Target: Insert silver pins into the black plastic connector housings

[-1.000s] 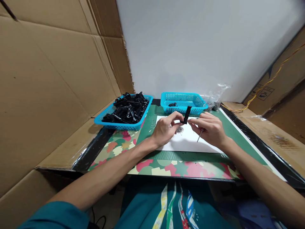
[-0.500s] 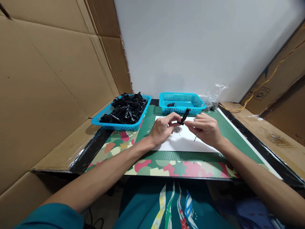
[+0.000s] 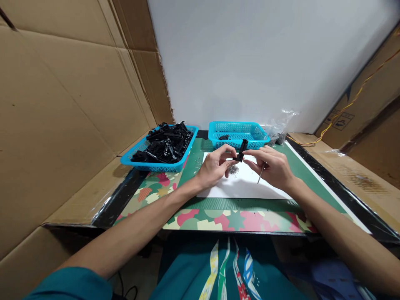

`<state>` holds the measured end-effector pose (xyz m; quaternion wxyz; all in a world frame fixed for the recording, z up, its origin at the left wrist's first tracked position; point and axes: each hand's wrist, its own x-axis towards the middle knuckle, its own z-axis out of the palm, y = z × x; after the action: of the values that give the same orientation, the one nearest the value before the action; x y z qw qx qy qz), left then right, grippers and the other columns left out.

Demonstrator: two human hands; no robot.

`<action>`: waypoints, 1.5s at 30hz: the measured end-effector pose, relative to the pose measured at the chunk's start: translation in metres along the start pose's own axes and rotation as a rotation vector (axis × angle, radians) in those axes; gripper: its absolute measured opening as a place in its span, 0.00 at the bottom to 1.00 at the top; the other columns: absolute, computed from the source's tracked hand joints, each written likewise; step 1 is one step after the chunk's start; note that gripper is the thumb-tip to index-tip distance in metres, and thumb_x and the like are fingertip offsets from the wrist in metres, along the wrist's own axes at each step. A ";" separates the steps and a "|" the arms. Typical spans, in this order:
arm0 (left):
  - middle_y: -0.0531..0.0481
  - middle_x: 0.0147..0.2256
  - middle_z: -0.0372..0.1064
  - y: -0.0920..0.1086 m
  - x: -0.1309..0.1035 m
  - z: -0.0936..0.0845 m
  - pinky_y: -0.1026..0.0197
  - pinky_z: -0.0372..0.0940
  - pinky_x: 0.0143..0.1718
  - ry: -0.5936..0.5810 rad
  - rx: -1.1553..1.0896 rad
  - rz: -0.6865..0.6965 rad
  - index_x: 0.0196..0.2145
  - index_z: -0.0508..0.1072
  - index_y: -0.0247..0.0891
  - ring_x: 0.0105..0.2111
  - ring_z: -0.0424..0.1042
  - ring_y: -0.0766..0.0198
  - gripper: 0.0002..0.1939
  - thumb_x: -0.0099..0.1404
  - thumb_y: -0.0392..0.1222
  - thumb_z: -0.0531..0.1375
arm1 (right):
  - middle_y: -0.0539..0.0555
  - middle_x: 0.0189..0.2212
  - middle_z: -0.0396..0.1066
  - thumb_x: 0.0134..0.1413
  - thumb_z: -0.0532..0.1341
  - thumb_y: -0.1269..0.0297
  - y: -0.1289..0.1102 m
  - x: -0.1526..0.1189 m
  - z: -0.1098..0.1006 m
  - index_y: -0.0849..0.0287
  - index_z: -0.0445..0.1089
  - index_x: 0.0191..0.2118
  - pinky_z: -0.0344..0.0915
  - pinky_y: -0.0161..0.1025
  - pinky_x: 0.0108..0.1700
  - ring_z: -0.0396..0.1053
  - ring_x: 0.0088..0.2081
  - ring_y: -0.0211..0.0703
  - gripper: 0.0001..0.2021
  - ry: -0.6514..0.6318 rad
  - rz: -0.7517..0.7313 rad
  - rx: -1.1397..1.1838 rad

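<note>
My left hand [image 3: 216, 166] pinches a black plastic part [image 3: 243, 149] between thumb and fingertips above a white sheet of paper [image 3: 229, 191]. The part has a long arm pointing up and a short foot at the bottom. My right hand [image 3: 272, 166] is closed around a thin metal rod-like tool [image 3: 261, 175], whose lower end sticks out beneath the fingers. The thumb and index fingertip of that hand reach the right side of the black part. Below the hands, a small heap of tiny metal pieces [image 3: 233, 170] lies on the paper.
At the left a blue basket [image 3: 168, 167] is heaped with black plastic parts. Another blue basket [image 3: 239, 124] at the back holds a few black pieces. Beside it stands a clear plastic bag [image 3: 279, 129]. Cardboard panels [image 3: 78, 83] flank the table on both sides.
The black part has turned more upright in my left hand. My right hand has shifted slightly right, its index finger straighter, and the metal tool has moved with it.
</note>
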<state>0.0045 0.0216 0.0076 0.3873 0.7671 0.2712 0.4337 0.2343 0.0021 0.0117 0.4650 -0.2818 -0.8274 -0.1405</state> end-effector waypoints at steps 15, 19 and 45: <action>0.53 0.31 0.73 0.004 0.001 0.001 0.68 0.56 0.15 -0.147 -0.171 -0.105 0.45 0.64 0.43 0.21 0.73 0.69 0.10 0.74 0.47 0.61 | 0.50 0.23 0.75 0.67 0.67 0.65 -0.003 0.003 -0.002 0.53 0.83 0.41 0.61 0.41 0.31 0.62 0.23 0.39 0.05 0.031 0.056 0.157; 0.49 0.40 0.77 0.004 -0.001 0.001 0.66 0.67 0.24 -0.122 -0.046 -0.030 0.47 0.67 0.42 0.24 0.74 0.70 0.08 0.75 0.45 0.60 | 0.50 0.22 0.74 0.69 0.65 0.63 0.003 0.000 -0.002 0.52 0.83 0.40 0.60 0.41 0.31 0.62 0.24 0.40 0.08 0.023 0.016 0.126; 0.44 0.45 0.83 -0.006 -0.009 0.005 0.61 0.70 0.34 0.091 0.533 0.360 0.55 0.80 0.36 0.32 0.79 0.64 0.16 0.77 0.45 0.59 | 0.47 0.18 0.67 0.70 0.63 0.69 -0.005 0.002 -0.007 0.51 0.82 0.45 0.54 0.42 0.31 0.58 0.25 0.42 0.09 0.019 -0.171 -0.070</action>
<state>0.0037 0.0164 -0.0027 0.0774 0.8570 0.2521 0.4428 0.2356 -0.0050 0.0171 0.4490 -0.2246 -0.8387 -0.2111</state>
